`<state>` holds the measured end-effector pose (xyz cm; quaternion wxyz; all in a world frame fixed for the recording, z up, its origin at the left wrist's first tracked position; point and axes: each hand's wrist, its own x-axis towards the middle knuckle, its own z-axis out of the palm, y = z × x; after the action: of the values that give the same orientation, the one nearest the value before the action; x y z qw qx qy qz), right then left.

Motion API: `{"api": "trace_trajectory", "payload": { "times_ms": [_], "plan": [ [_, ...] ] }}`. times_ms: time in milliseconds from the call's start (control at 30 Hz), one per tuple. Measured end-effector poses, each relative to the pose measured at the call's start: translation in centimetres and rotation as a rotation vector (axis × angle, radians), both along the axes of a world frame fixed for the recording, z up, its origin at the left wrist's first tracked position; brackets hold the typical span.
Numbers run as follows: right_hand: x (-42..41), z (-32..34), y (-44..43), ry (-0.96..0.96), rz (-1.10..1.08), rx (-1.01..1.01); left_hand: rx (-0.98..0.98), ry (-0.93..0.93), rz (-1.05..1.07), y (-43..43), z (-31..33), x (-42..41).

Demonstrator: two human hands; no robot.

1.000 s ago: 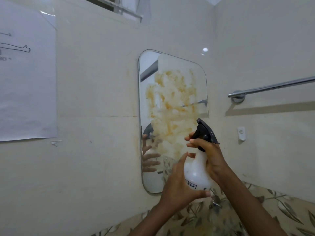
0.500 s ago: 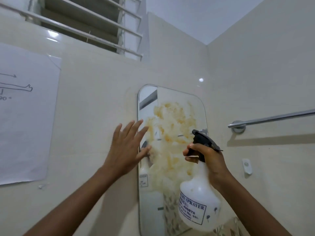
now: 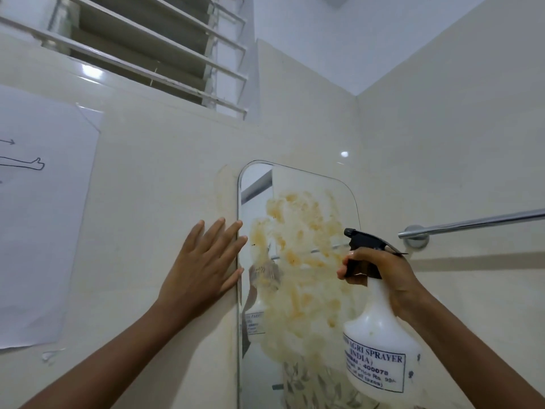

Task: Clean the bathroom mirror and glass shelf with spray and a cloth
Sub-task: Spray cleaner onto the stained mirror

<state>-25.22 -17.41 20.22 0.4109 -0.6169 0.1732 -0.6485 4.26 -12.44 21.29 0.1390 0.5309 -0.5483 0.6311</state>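
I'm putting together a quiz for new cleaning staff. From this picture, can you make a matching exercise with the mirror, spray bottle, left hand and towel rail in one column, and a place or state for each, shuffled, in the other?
Things
1. mirror
2. spray bottle
3. left hand
4. towel rail

Places or states
A. chrome, mounted to the right of the mirror
B. open with straight fingers, at the mirror's left edge
C. smeared with yellow-brown stains
D. gripped at the trigger by the right hand

Pairs: 1-C, 2-D, 3-B, 4-A
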Motion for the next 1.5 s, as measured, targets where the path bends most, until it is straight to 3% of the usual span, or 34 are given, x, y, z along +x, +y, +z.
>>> {"api": "trace_trajectory", "payload": {
  "times_ms": [133,333,533,700,900,1133,1233,1500],
  "plan": [
    [-0.6,0.3,-0.7,-0.001,-0.108,0.002,-0.006,-0.022,0.016,-0.1,0.1,0.1],
    [-2.4,1.9,-1.6,0.035,-0.018,0.07,-0.001,-0.014,0.028,-0.3,0.0,0.1],
    [-3.9,3.1,-2.7,0.08,-0.188,0.082,-0.021,-0.026,0.0,-0.4,0.0,0.2],
    [-5.0,3.2,-3.2,0.067,-0.084,0.146,-0.022,-0.028,-0.005,-0.5,0.0,0.2],
    [-5.7,2.5,-4.6,0.093,-0.24,0.196,-0.03,-0.033,-0.014,-0.4,-0.1,0.2],
    [-7.1,2.2,-5.3,-0.001,-0.176,0.207,-0.015,-0.026,-0.025,-0.3,-0.1,0.2],
    [-7.0,1.9,-5.8,0.041,-0.25,0.203,-0.011,-0.023,-0.015,-0.2,-0.1,0.1],
    [-6.9,1.4,-6.0,0.048,-0.143,0.117,-0.001,-0.023,0.0,-0.2,-0.1,0.1]
  ]
}}
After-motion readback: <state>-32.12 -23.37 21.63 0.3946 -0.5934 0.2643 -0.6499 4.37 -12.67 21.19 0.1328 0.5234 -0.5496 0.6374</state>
